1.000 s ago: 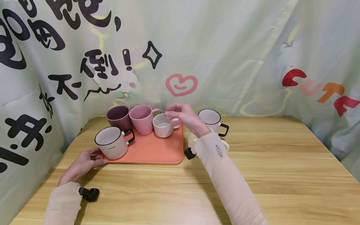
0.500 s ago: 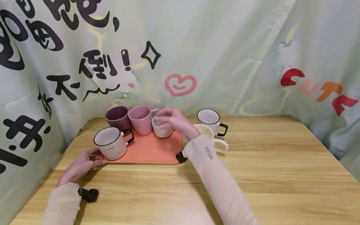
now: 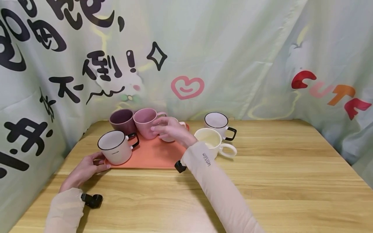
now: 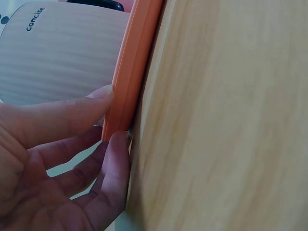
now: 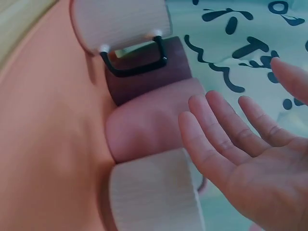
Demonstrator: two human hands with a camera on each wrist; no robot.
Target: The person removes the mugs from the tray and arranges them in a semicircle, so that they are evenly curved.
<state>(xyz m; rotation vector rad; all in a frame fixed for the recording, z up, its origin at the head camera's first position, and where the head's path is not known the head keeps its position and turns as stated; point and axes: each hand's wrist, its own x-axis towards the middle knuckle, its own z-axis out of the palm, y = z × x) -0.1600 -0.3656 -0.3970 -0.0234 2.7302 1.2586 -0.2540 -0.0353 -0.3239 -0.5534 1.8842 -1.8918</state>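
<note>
My left hand (image 3: 85, 170) pinches the near left corner of an orange tray (image 3: 163, 155). In the left wrist view its thumb lies on the tray's rim and its other fingers are at the edge below. Right above that corner stands a white black-rimmed mug (image 3: 116, 150) with a black handle. My right hand (image 3: 175, 131) hovers over the tray with fingers extended, holding nothing. It is in front of a small white ribbed cup (image 5: 154, 192), partly hiding it, and near a pink mug (image 3: 144, 124). A dark purple mug (image 3: 122, 121) stands behind at the left.
Right of the tray, on the wooden table (image 3: 276, 181), stand a cream mug (image 3: 208, 139) and another white mug with a black rim (image 3: 217, 121). A printed curtain (image 3: 233, 64) hangs behind the table and along its sides.
My right hand has moved left from the ribbed cup toward the pink mug, uncovering the cream mug. My left hand stays at the tray corner.
</note>
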